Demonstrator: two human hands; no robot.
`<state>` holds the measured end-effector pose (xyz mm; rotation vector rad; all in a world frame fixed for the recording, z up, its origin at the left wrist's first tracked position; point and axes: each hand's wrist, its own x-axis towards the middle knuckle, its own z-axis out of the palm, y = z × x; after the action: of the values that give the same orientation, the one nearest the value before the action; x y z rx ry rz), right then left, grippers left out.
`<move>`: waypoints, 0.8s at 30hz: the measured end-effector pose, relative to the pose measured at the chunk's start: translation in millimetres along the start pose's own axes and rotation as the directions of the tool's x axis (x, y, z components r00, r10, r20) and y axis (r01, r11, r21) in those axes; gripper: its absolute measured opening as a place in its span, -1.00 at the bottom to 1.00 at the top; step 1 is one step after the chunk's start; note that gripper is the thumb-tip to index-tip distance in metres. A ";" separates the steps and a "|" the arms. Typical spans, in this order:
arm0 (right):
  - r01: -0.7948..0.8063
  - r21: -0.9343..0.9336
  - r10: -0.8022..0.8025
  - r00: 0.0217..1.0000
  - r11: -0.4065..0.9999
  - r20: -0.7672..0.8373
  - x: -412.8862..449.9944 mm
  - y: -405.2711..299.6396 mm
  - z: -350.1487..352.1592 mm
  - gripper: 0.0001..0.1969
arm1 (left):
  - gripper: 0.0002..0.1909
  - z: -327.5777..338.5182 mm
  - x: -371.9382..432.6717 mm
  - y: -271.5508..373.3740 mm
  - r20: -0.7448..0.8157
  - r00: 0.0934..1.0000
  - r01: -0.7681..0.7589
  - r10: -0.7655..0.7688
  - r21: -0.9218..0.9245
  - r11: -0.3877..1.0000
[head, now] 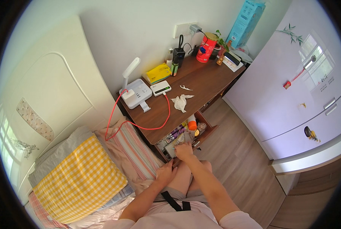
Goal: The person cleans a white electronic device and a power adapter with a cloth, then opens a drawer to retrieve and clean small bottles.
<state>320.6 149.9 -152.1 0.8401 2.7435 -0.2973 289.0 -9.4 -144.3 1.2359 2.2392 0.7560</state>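
Note:
An open wooden drawer [211, 132] full of small items juts out from under the desk. My right hand [183, 150] reaches into its near part with bent fingers, at a pale box [169, 150] and a greyish crumpled item [188, 135]; whether it grips anything is hidden. Beside the drawer's near left corner, my left hand [166, 173] rests with its fingers at the front edge, thumb apart. An orange-capped white bottle [192, 123] and purple tubes [176, 133] lie farther inside the drawer.
The brown desk [156, 121] holds a crumpled tissue [181, 103], a white router-like device [160, 88] with a red cable [168, 114], a power-strip lamp [136, 93] and a yellow tissue pack [158, 73]. A bed with a yellow checked pillow [81, 177] is at left, a wardrobe [273, 94] at right.

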 end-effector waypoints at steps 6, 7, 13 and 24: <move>-0.002 -0.081 0.011 0.995 0.997 0.101 2.3 -2.8 -0.4 -0.72 | -0.46 -1.9 -3.4 -1.8 -0.019 1.000 -0.026 0.024 -0.062 0.998; -0.006 -0.081 0.014 0.995 0.997 0.098 2.4 -2.0 2.3 -0.72 | -0.45 -5.0 -3.5 1.1 -0.004 1.000 -0.026 0.026 -0.081 0.996; -0.083 -0.034 0.086 0.987 0.996 0.134 7.9 -12.5 -8.1 -0.71 | -0.41 -13.4 -5.3 5.1 0.061 0.998 0.002 0.005 -0.122 0.993; 0.094 0.725 0.495 0.670 0.682 -0.553 -32.7 -2.2 -51.2 -0.86 | -0.47 -4.7 -9.0 -8.7 -0.001 0.979 0.191 -0.202 -0.315 0.929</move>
<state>336.2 144.8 -93.6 1.8327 3.1491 -1.3084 285.2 -22.2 -145.4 0.8392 2.1241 1.0120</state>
